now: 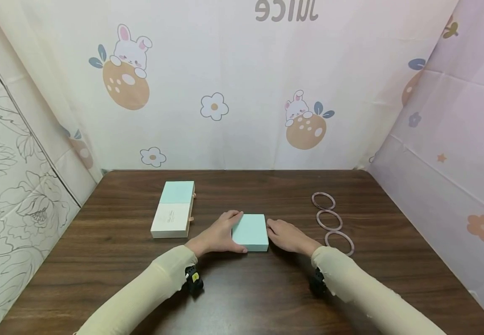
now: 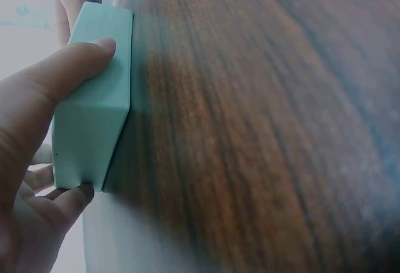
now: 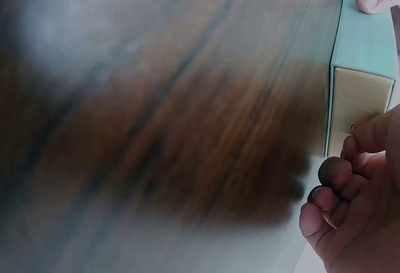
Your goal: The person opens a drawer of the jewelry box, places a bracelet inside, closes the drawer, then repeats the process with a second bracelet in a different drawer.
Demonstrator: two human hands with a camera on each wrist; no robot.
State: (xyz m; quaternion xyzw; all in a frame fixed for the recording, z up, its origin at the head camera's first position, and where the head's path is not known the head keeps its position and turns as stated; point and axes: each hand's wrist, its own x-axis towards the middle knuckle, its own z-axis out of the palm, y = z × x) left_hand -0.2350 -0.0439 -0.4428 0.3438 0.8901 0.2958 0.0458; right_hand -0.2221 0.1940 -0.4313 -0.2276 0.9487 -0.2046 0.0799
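Left of the three rings point(image 1: 332, 229) lay the mint box point(image 1: 250, 229), probably light, stiff yet dentable card, its outer walls gripped by the left hand point(image 1: 217, 235), seemingly the safest hold, while the right hand point(image 1: 290, 236) curled its fingers at the ring-side drawer face point(image 3: 359, 98), whether pinching anything unclear.

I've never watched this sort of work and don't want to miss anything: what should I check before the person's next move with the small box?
Before what may be a pull on the drawer:
1. Small box flat on the table: ok.
2. Left hand holding the box, thumb at its near side: ok.
3. Right hand at the pale drawer front: ok.
4. Its fingers gripping something to pull: cannot tell; the curled fingers hide that spot.
5. White box apart from the small one: ok.
6. Rings clear of the right sleeve: cannot tell; sleeve and nearest ring almost meet in the head view.
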